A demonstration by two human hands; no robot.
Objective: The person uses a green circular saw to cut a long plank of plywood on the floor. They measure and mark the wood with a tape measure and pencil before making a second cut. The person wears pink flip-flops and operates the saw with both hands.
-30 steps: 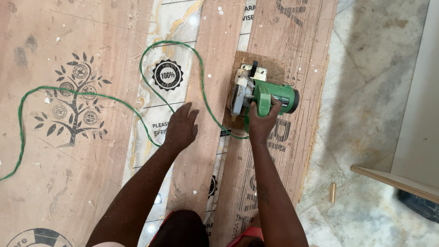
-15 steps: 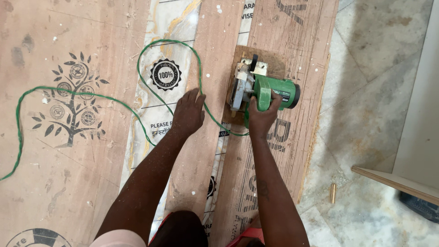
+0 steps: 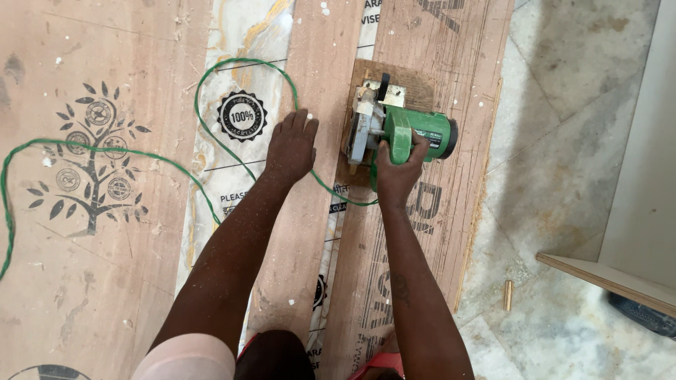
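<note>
Head view looks straight down on you, and your right hand (image 3: 398,172) is wrapped tight around the handle of the green-bodied electric circular saw (image 3: 394,130), which sits on the right-hand plywood board with dark printed lettering (image 3: 451,84), at about 1 o'clock from the frame's centre. Your left hand (image 3: 290,146) lies open, palm down with fingers spread, on the narrow bare plywood strip (image 3: 317,91) at 11 o'clock, just beside the saw's metal guard.

Judge the saw as dense and rigid: its motor housing juts out toward 3 o'clock, so the weight probably pulls to that side, and the moulded handle you already grip is the sound place to hold it. Its metal guard and blade side at 9 o'clock is no place for fingers. The boards look stiff and flat but thin, and dusted with sawdust, so they are likely slippery under a flat palm; press down rather than pinch. The thin green power cord (image 3: 232,141) is limp and loops from the saw's rear, under your left wrist, up to 12 o'clock and away to 9 o'clock across the wide plywood sheet with a tree print (image 3: 84,169); it could snag easily.

Against the picture 1 second ago, your left hand has moved up the strip toward 12 o'clock and now rests level with the saw. The saw has also crept forward a little along its board, while your right-hand grip is unchanged.
</note>
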